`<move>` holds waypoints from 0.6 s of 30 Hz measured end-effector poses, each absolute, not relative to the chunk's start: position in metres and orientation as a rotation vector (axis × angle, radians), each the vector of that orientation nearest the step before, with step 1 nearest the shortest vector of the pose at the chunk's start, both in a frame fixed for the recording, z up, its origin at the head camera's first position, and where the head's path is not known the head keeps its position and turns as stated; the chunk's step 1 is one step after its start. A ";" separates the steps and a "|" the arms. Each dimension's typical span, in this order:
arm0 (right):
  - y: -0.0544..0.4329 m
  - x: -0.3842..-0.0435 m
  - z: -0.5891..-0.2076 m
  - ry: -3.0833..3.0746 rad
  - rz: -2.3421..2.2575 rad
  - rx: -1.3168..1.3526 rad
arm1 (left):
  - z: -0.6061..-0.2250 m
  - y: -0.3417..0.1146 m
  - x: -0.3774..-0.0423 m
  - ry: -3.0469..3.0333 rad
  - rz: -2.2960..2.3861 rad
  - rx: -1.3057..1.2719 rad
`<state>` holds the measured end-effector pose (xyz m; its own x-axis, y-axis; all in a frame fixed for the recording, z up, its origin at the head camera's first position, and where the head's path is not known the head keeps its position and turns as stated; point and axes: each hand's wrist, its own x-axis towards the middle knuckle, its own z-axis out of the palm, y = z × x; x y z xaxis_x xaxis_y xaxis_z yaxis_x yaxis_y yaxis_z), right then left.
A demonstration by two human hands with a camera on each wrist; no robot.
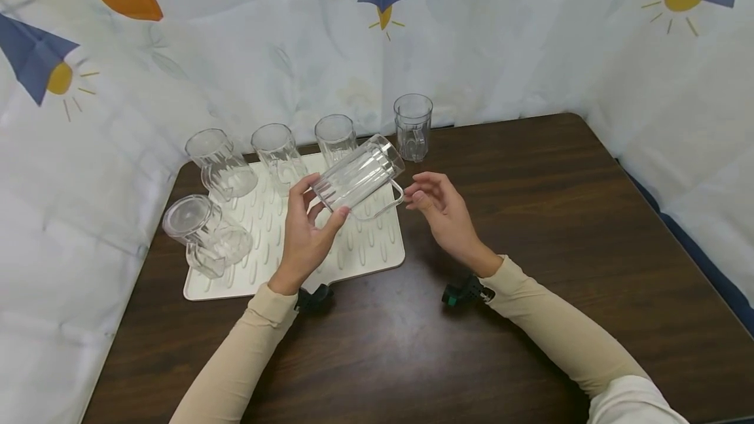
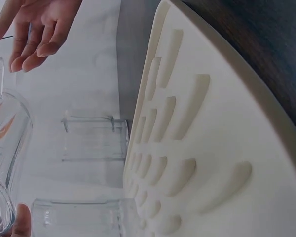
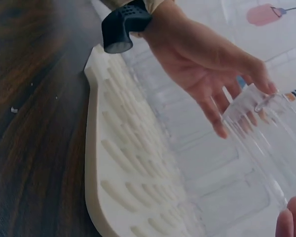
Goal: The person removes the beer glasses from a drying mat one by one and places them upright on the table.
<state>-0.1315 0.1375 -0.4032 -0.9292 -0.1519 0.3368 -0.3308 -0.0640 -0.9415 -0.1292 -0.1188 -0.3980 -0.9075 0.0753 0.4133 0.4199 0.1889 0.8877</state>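
A clear mug (image 1: pixel 356 172) with a handle is tilted over the ribbed white mat (image 1: pixel 377 247). My left hand (image 1: pixel 309 231) grips it by its lower end, thumb on the near side and fingers on the far side. In the right wrist view, the left hand (image 3: pixel 202 64) reaches round the end of the mug (image 3: pixel 271 143). My right hand (image 1: pixel 444 218) is at the handle side, its loosely bent fingertips right by the handle. Seen from the left wrist, the right hand (image 2: pixel 39 29) has nothing in its fingers.
Several clear mugs stand along the mat's back and left, among them a front left mug (image 1: pixel 206 234) and a back left mug (image 1: pixel 220 165). Another mug (image 1: pixel 413 126) stands on the dark wooden table (image 1: pixel 530 214) behind my right hand. A patterned curtain (image 1: pixel 530 51) hangs behind.
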 end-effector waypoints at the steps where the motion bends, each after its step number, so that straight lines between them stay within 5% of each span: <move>1: 0.137 -0.131 -0.404 -2.037 2.175 0.520 | -0.398 -0.118 -0.129 -2.190 -1.781 -0.470; 18: 0.124 -0.128 -0.411 -1.700 2.829 0.339 | -0.398 -0.106 -0.134 -2.190 -1.804 -0.474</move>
<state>-0.1277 0.1241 -0.4107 -0.9637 -0.2539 0.0829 0.0460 -0.4633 -0.8850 -0.1341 -0.1057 -0.3978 -0.9117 0.0825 0.4026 0.4109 0.1737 0.8950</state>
